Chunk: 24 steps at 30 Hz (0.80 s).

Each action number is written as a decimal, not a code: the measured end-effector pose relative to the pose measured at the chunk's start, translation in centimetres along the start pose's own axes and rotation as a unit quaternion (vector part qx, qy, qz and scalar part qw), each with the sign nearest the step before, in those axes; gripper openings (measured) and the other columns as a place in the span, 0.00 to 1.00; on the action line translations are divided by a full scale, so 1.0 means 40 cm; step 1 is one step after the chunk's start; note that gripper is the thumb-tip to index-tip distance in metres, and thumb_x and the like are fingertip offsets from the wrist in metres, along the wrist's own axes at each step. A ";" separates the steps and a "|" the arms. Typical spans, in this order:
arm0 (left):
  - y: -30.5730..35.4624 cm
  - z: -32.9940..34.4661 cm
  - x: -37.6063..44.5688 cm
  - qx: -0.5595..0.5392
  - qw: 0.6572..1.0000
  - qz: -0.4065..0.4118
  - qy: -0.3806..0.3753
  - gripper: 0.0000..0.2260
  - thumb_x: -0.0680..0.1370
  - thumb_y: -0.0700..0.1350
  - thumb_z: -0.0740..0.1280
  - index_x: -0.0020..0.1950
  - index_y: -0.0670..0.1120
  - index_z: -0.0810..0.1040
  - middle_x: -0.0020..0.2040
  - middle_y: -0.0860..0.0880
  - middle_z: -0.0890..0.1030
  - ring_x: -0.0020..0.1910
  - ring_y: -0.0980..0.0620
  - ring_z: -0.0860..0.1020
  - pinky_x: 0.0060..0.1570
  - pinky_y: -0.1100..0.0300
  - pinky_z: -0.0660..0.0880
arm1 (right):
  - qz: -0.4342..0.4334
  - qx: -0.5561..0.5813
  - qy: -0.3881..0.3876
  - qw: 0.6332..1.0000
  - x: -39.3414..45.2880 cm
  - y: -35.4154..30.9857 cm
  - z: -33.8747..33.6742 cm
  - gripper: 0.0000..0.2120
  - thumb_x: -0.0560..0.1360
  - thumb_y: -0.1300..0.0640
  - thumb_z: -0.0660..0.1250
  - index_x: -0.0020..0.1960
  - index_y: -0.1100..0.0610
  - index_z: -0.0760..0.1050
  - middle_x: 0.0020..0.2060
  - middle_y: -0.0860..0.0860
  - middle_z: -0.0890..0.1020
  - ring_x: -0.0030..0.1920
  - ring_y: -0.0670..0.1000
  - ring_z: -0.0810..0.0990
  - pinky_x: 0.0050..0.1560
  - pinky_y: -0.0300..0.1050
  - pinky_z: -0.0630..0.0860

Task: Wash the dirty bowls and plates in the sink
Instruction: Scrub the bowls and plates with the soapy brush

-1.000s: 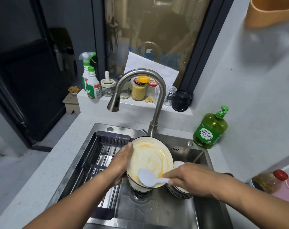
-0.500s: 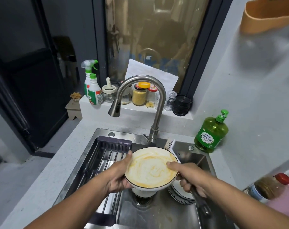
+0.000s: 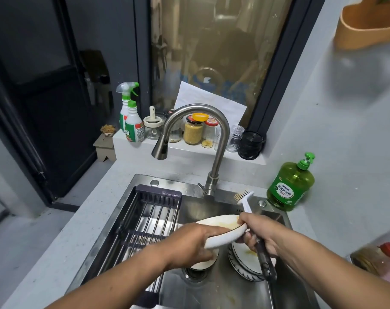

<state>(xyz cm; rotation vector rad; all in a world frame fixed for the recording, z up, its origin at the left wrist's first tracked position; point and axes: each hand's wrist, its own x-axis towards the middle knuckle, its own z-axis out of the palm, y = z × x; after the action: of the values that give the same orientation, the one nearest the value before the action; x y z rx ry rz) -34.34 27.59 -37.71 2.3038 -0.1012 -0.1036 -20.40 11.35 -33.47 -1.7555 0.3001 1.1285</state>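
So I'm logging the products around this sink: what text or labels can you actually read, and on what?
Green soap bottle: white label with Chinese characters, too blurred to read.
Small spray bottle: red and green label print, unreadable.
Jars on the ledge: no legible text.
Nothing else carries writing.

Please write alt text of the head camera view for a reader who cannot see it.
Over a steel sink, the left hand holds a stained white plate while the right hand grips a dish brush. More dirty dishes lie below.
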 end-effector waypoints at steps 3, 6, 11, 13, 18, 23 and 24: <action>-0.016 0.017 0.010 -0.150 0.985 -0.062 0.056 0.24 0.71 0.39 0.71 0.63 0.60 0.79 0.51 0.50 0.84 0.43 0.57 0.79 0.43 0.63 0.76 | -0.042 -0.092 0.014 0.995 -0.025 -0.008 -0.014 0.20 0.82 0.42 0.59 0.58 0.60 0.72 0.34 0.61 0.80 0.19 0.45 0.66 0.18 0.32 0.62; -0.052 0.001 0.008 -0.323 0.932 -0.134 0.099 0.25 0.70 0.34 0.75 0.63 0.51 0.78 0.54 0.45 0.84 0.51 0.47 0.84 0.50 0.51 0.83 | -0.146 -0.259 0.053 0.953 -0.064 -0.013 -0.028 0.20 0.83 0.37 0.53 0.68 0.46 0.70 0.33 0.55 0.79 0.21 0.47 0.67 0.21 0.34 0.63; -0.102 -0.024 0.015 -0.419 0.886 -0.165 0.111 0.27 0.69 0.32 0.78 0.65 0.46 0.77 0.57 0.42 0.84 0.59 0.42 0.82 0.58 0.47 0.80 | -0.340 -0.562 0.114 0.746 -0.132 -0.035 -0.035 0.17 0.83 0.39 0.54 0.70 0.33 0.70 0.37 0.39 0.79 0.37 0.39 0.76 0.36 0.30 0.70; -0.101 -0.025 0.018 -0.433 0.879 -0.168 0.105 0.27 0.67 0.33 0.78 0.65 0.45 0.78 0.57 0.41 0.84 0.59 0.40 0.82 0.60 0.46 0.79 | -0.357 -0.631 0.122 0.677 -0.148 -0.033 -0.022 0.19 0.82 0.36 0.52 0.72 0.30 0.65 0.52 0.40 0.83 0.54 0.47 0.81 0.54 0.44 0.77; -0.087 -0.030 0.010 -0.471 0.860 -0.166 0.106 0.26 0.71 0.28 0.74 0.66 0.45 0.77 0.56 0.42 0.85 0.58 0.41 0.83 0.60 0.44 0.79 | -0.318 -0.677 0.151 0.646 -0.095 -0.062 -0.064 0.19 0.82 0.35 0.50 0.72 0.31 0.62 0.62 0.44 0.80 0.61 0.52 0.78 0.56 0.52 0.77; -0.080 -0.048 0.009 -0.542 0.813 -0.166 0.129 0.25 0.71 0.24 0.70 0.63 0.45 0.76 0.50 0.44 0.87 0.51 0.43 0.85 0.49 0.46 0.82 | -0.299 -0.641 0.148 0.691 -0.050 -0.052 -0.116 0.19 0.80 0.34 0.51 0.70 0.31 0.65 0.64 0.40 0.79 0.64 0.50 0.77 0.60 0.53 0.76; -0.082 -0.047 0.010 -0.548 0.808 -0.171 0.136 0.25 0.72 0.24 0.69 0.63 0.45 0.76 0.50 0.43 0.87 0.51 0.43 0.85 0.50 0.45 0.82 | -0.315 -0.634 0.143 0.692 -0.052 -0.049 -0.107 0.19 0.79 0.33 0.50 0.70 0.29 0.63 0.63 0.39 0.79 0.62 0.50 0.78 0.59 0.53 0.77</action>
<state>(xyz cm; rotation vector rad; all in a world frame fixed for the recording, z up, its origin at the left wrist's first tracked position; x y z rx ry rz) -33.60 31.15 -38.89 1.1220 0.4280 -0.0007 -17.91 8.18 -30.31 -2.8675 -1.1443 0.4415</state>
